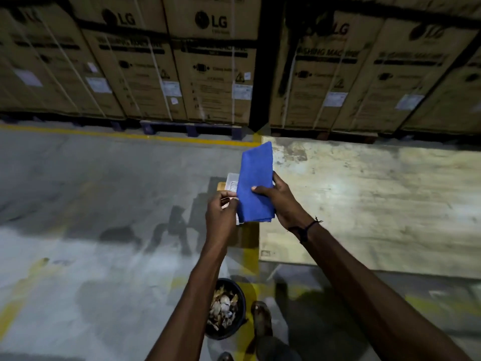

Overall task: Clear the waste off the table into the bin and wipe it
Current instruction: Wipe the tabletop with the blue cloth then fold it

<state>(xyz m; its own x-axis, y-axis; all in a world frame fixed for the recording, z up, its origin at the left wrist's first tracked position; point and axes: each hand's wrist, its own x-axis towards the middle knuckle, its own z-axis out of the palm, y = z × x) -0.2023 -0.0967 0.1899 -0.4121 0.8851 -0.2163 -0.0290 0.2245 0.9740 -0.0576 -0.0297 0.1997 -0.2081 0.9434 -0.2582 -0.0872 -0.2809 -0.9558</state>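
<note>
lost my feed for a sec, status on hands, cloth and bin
Right hand grips folded blue cloth; left hand pinches its edge. Bin on floor holds waste. Table top looks bare, nothing in the way.

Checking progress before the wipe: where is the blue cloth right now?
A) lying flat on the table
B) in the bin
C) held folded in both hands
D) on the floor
C: the folded cloth is pinched by the right hand and touched at its edge by the left hand, up in the air beside the table, not in the bin.
</note>
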